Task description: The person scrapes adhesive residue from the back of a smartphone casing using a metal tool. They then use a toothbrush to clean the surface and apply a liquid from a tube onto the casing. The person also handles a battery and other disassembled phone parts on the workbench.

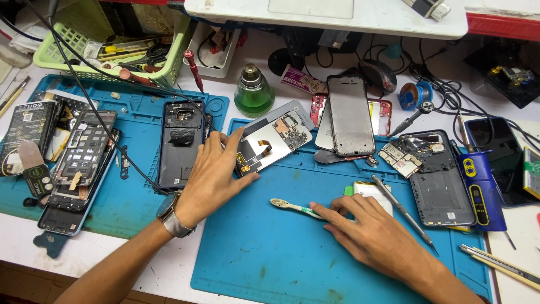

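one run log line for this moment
left hand: on opened phone | right hand: fingers on toothbrush | surface: blue mat | nearby: screwdriver

Dark rectangular phone screen (502, 160) at far right, black-framed screen panel (351, 115) upright at centre far, pink-and-white labelled packet (302, 80) beside green bottle, black patterned package (25, 126) far left
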